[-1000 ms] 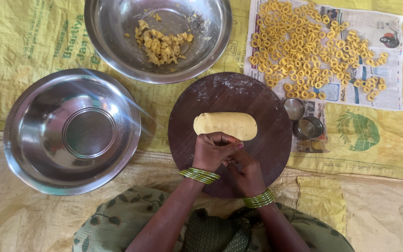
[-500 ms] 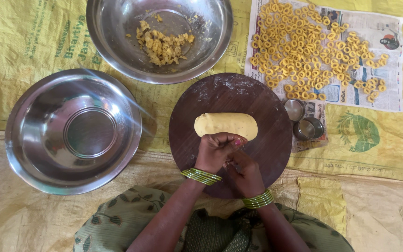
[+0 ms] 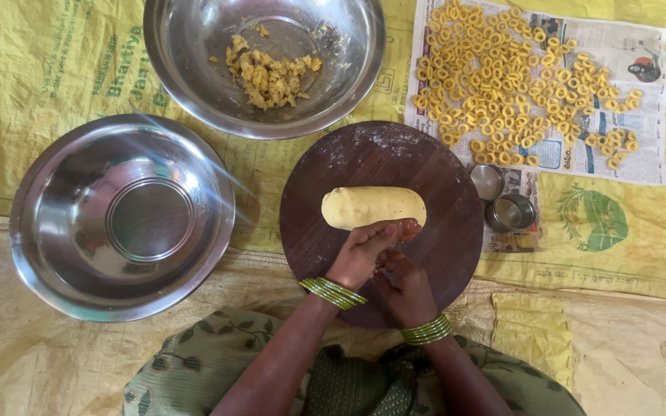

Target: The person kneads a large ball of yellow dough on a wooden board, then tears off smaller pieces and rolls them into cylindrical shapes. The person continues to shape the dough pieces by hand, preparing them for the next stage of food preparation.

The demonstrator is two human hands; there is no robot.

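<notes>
You are looking straight down at your own two hands, working over a round dark wooden board (image 3: 325, 231) that lies on yellow sacking (image 3: 55, 62) spread on the floor. Your left hand (image 3: 362, 253) and right hand (image 3: 402, 286) are pressed close together at the near edge of a thick, pale yellow log of dough (image 3: 371, 206) lying crosswise in the middle of the board. The fingertips of both hands meet just beside the log's lower right side. They seem to be pinching a small bit of dough between them, but the bit itself is hidden, so the grip of either hand cannot be told for sure. Green bangles sit on both wrists.

How far along: a great many small yellow dough rings (image 3: 502, 77) already lie spread out on a sheet of newspaper (image 3: 649, 166) at the upper right, well apart from the board. The log looks nearly whole, so much dough seems left to shape. A steel bowl (image 3: 186, 77) above the board holds a few crumbly yellow scraps (image 3: 267, 77). A second, larger steel bowl (image 3: 55, 262) sits to the left of the board. Two small steel cups (image 3: 502, 199) stand just beside the board's right edge.
</notes>
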